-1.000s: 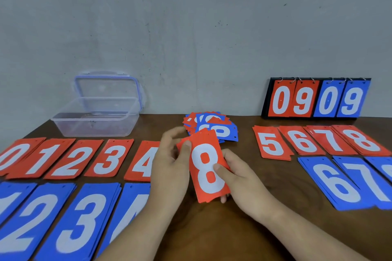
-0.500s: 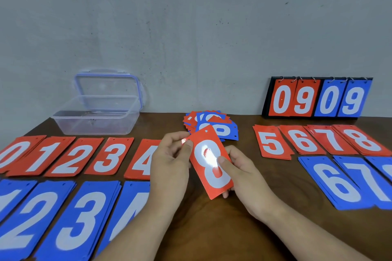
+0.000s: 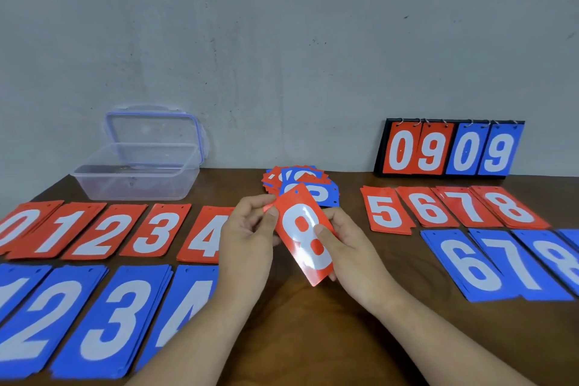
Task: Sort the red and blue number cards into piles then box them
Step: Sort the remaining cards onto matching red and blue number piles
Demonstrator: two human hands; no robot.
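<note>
Above the table's middle I hold a red 8 card (image 3: pixel 305 236), tilted with its top to the left. My left hand (image 3: pixel 247 238) pinches its upper left edge; my right hand (image 3: pixel 351 257) grips its right side, thumb on the face. Behind it lies a loose heap of mixed red and blue cards (image 3: pixel 300 186). Red piles 0 to 4 (image 3: pixel 103 229) line the left, with blue piles (image 3: pixel 94 316) below them. On the right lie red piles 5 to 8 (image 3: pixel 451 208) and blue piles 6 to 8 (image 3: pixel 501 263). A clear plastic box (image 3: pixel 138 172) stands open at the back left.
A black flip scoreboard (image 3: pixel 448 147) showing 09 in red and 09 in blue leans on the grey wall at the back right. The box's lid (image 3: pixel 153 131) stands upright behind it. Brown tabletop (image 3: pixel 313 323) shows between my forearms.
The red 8 card has turned, its top swinging left and its lower end toward the right, and it sits slightly higher. Both hands kept hold of it.
</note>
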